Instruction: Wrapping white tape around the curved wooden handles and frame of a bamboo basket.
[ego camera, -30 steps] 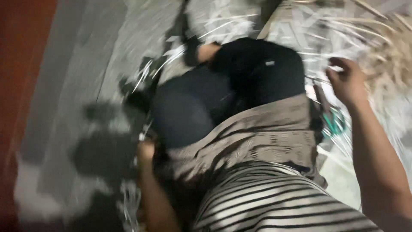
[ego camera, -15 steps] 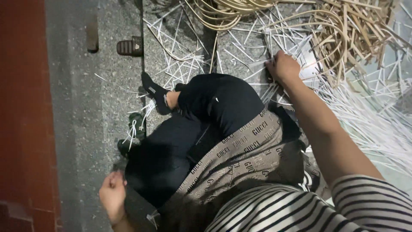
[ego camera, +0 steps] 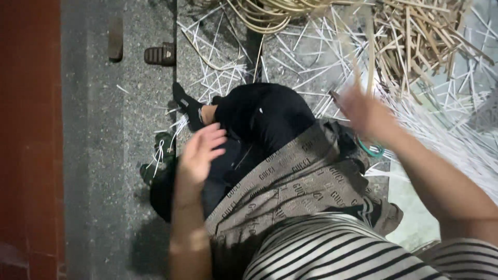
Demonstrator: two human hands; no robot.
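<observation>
I sit on a grey stone floor point(ego camera: 104, 155) with my legs in black trousers point(ego camera: 264, 116) and a brown patterned cloth point(ego camera: 301, 181) over my lap. My left hand point(ego camera: 199, 153) hovers above my left thigh with the fingers spread and nothing in it. My right hand point(ego camera: 363, 111) is blurred, just past my right knee. It seems closed on a thin tan cane strip point(ego camera: 368, 52) that rises toward the cane pile point(ego camera: 420, 41). White strips point(ego camera: 311, 57) are scattered on the floor around both hands.
Coiled cane loops point(ego camera: 270, 15) lie at the top. Two dark sandals point(ego camera: 161, 54) point(ego camera: 115, 39) rest on the floor at the upper left. A teal ring point(ego camera: 372, 150) sits by my right knee. A red surface point(ego camera: 26, 129) runs down the left edge.
My left hand has come up from the floor beside my hip to above my thigh. My right hand has drawn back from the strips toward my knee, lifting a cane strip.
</observation>
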